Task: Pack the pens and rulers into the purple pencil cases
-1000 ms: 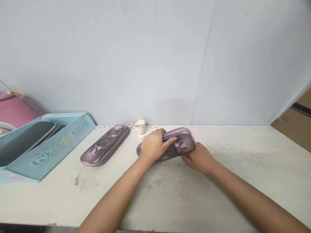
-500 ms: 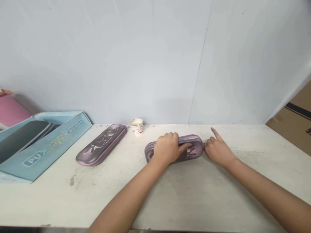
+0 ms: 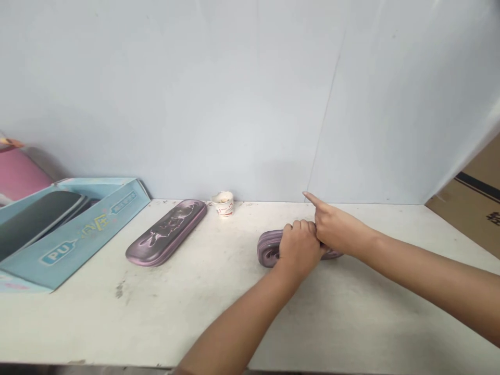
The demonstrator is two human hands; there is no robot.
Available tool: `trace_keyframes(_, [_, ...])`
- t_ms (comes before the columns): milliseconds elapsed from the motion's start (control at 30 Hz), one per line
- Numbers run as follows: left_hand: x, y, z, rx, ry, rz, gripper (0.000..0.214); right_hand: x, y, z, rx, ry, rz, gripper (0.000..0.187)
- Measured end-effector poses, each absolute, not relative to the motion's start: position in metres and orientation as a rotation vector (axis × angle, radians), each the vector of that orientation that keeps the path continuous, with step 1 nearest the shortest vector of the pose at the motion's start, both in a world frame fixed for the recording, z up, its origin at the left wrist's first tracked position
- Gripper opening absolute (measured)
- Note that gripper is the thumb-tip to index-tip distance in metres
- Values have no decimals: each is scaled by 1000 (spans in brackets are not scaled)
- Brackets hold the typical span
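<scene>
A shiny purple pencil case (image 3: 269, 249) with a zipped edge stands tilted on the table, its front facing me. My left hand (image 3: 299, 245) is wrapped over the middle of it and grips it from above. Against its upper zipped edge, right beside the left knuckles, is my right hand (image 3: 338, 226), index finger stretched out and the other fingers curled in a pinch at the zipper pull. The pull itself is hidden by the fingers. A second purple pencil case (image 3: 167, 232), closed, with a raised shiny figure on its lid, lies flat to the left.
A small paper cup (image 3: 223, 204) with something in it stands near the wall. On the left is a light blue carton (image 3: 94, 234) holding dark cases (image 3: 39, 221), with a pink object (image 3: 21, 174) behind. A brown cardboard box (image 3: 469, 208) is beyond the table's right end.
My right hand has moved left from the case's right end along its top edge to my left hand. The held case and left hand have shifted right.
</scene>
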State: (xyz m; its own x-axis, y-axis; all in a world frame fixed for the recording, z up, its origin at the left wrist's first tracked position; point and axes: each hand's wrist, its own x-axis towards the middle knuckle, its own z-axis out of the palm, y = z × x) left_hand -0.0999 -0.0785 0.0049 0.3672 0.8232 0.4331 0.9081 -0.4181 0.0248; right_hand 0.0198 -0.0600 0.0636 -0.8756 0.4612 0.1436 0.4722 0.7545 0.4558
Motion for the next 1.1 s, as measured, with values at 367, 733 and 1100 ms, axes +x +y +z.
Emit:
trace_keyframes(367, [-108,-91,2,-2536,-1396,-737,24,20,-95,72,-1023,-2856,-800,24])
trace_keyframes(733, [-129,-96,0,-2434,-1473,-788,27,5,-91,3,-1522,-2159,-566,36])
trace_keyframes(1100, [-192,-106,-26,-2143,-2540,-1397,53,-2,-80,-7,-1481,-2060,-705,37])
